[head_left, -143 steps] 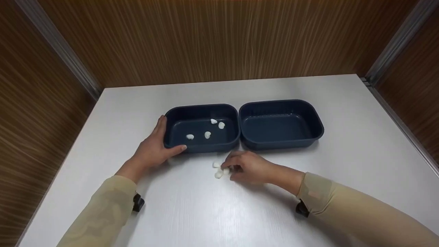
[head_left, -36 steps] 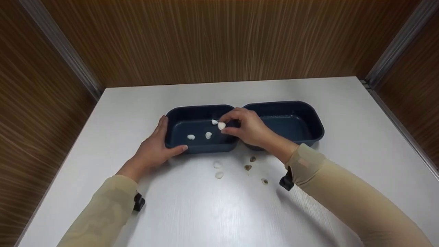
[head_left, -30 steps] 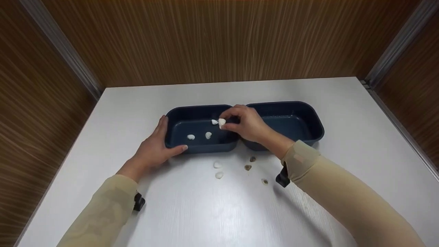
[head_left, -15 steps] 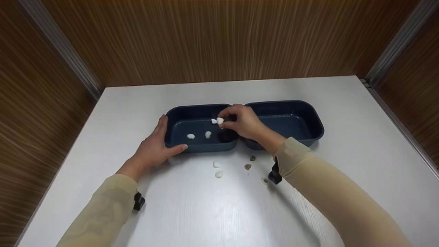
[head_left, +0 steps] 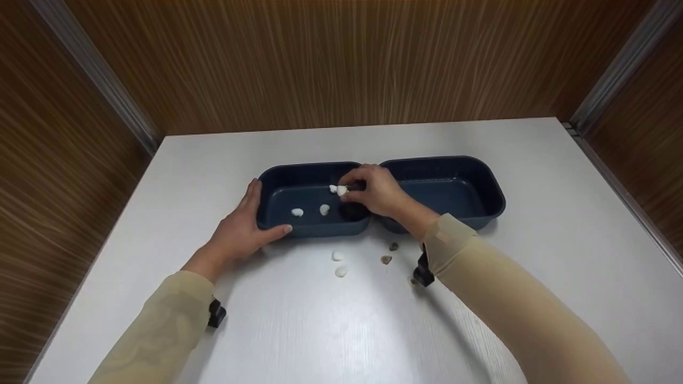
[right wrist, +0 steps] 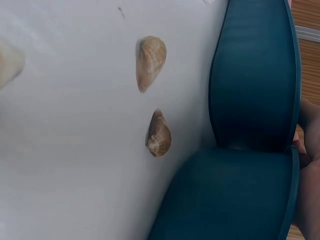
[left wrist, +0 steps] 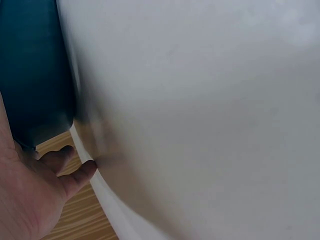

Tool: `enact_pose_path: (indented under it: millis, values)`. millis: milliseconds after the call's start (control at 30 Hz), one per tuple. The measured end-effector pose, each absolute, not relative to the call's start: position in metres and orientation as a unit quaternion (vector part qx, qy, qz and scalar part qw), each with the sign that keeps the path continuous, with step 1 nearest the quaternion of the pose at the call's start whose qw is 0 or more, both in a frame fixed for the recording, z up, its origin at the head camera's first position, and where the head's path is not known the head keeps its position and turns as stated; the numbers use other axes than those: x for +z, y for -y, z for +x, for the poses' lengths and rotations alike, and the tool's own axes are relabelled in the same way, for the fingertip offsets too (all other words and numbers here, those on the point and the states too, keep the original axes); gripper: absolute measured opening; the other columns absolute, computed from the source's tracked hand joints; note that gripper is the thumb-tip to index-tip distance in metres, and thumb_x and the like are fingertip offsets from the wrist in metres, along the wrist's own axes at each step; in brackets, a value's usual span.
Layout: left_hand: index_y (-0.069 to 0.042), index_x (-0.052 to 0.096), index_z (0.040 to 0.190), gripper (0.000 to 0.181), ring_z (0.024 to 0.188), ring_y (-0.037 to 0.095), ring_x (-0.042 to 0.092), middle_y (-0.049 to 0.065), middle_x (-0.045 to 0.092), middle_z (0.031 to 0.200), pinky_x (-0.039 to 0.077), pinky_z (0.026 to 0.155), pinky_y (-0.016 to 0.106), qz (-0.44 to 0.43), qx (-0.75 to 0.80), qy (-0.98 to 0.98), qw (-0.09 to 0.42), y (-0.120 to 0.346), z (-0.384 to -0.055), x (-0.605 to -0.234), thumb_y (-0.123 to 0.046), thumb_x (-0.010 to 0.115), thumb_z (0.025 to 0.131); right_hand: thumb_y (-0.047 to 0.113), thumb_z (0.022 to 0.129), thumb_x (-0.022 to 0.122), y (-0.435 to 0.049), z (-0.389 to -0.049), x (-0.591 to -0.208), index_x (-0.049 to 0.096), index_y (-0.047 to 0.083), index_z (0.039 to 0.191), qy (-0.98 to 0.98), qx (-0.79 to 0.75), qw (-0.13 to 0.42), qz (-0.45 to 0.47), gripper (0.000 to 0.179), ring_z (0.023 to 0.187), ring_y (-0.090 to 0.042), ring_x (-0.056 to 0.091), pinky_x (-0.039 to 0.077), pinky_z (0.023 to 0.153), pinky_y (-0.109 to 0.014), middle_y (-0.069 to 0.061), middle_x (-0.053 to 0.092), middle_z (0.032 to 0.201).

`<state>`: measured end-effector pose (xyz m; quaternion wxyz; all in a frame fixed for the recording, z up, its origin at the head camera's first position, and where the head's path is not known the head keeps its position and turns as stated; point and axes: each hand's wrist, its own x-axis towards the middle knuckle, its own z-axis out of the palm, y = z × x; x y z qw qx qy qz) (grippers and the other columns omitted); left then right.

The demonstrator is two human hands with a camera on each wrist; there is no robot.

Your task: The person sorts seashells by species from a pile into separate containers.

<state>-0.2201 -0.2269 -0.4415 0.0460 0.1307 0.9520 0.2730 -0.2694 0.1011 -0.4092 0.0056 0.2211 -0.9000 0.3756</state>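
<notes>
My right hand (head_left: pixel 379 190) pinches a white seashell (head_left: pixel 342 191) between thumb and fingers, inside the left blue container (head_left: pixel 309 230). Loose white shells (head_left: pixel 324 209) lie on that container's floor; the hand hides its right end. At the container's left end rests my left hand (head_left: pixel 237 232), fingers straight along the side wall and thumb against the front wall. Two white shells (head_left: pixel 341 272) lie on the table in front. To their right are brown shells (head_left: pixel 386 260), one partly covered by the black wrist device. Two brown shells (right wrist: pixel 159 134) show close up in the right wrist view.
A second blue container (head_left: pixel 443 197) stands at the right, close beside the first; no shells show in its visible part. The white table (head_left: pixel 299 330) is bounded by wood-grain panels (head_left: pixel 341 64) at the back and sides.
My right hand has left the white shells on the table and carried one into the left container. It has lowered slightly since half a second ago. The left hand stays put.
</notes>
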Motion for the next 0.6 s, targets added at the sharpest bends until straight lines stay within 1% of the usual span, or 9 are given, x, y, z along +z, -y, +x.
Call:
enact_pose_path:
  millis: [233,400,600]
  values:
    - [-0.011,-0.008,0.171,0.129,0.159,0.038,0.022,0.008,-0.006,0.178,0.031,0.122,0.057,0.134,0.274,-0.951,0.046,0.2268,-0.2193,-0.4416,-0.078,0.067,0.089,0.018,0.092,0.086,-0.1008,-0.269,-0.4082,0.081,0.009,0.119,0.904,0.367,0.001,0.219,0.029,0.117,-0.029,0.063,0.044,0.108,-0.046,-0.009,0.073,0.118]
    - [-0.01,-0.007,0.171,0.129,0.16,0.038,0.022,0.008,-0.005,0.178,0.031,0.122,0.057,0.131,0.272,-0.952,0.049,0.2262,-0.2192,-0.4403,-0.077,0.067,0.089,0.017,0.093,0.085,-0.1004,-0.269,-0.4085,0.079,0.009,0.122,0.909,0.35,0.005,0.226,0.031,0.121,-0.031,0.062,0.042,0.111,-0.048,-0.01,0.073,0.123]
    - [-0.009,-0.006,0.17,0.129,0.159,0.038,0.023,0.01,-0.004,0.178,0.032,0.122,0.057,0.129,0.265,-0.954,0.05,0.226,-0.2202,-0.4398,-0.077,0.066,0.089,0.018,0.094,0.084,-0.101,-0.2678,-0.4059,0.079,0.01,0.123,0.911,0.345,0.004,0.227,0.03,0.122,-0.031,0.061,0.042,0.11,-0.048,-0.009,0.073,0.123]
